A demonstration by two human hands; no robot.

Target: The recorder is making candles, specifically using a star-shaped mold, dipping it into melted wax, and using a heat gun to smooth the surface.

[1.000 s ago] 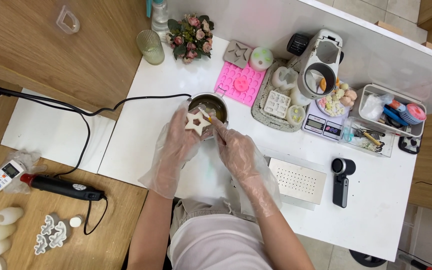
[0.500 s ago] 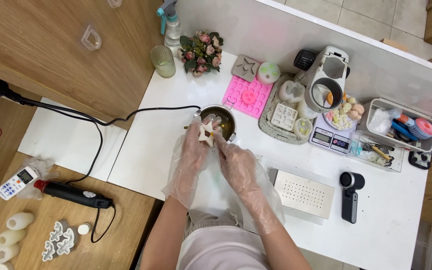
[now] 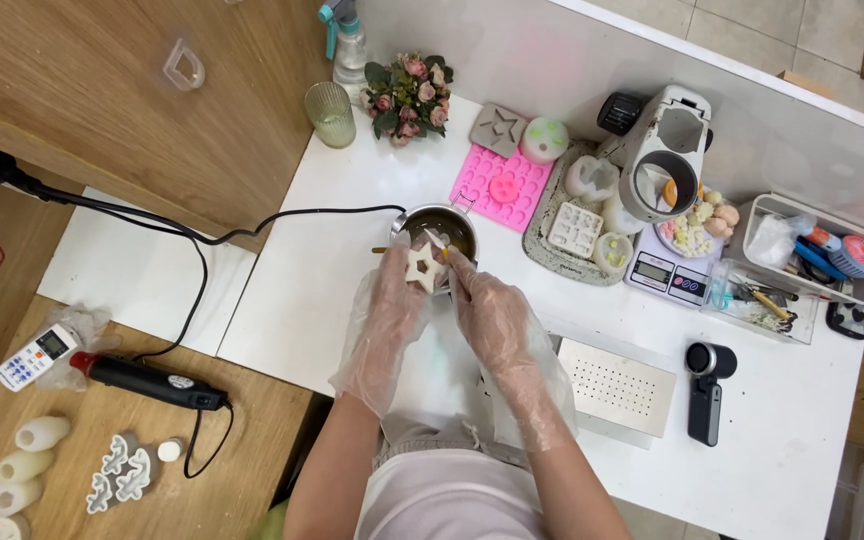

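Fingers (image 3: pixel 430 262) of both gloved hands pinch a white star-shaped piece (image 3: pixel 422 268) over the small metal pot (image 3: pixel 439 229).

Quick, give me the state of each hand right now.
Left hand: gloved, closed on the white star-shaped piece over the small metal pot.
Right hand: gloved, fingertips pinching the same star's right side.

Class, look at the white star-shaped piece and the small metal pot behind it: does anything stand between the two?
Nothing visible does. Both gloved hands, left hand and right hand, hold the white star piece right at the near rim of the metal pot.
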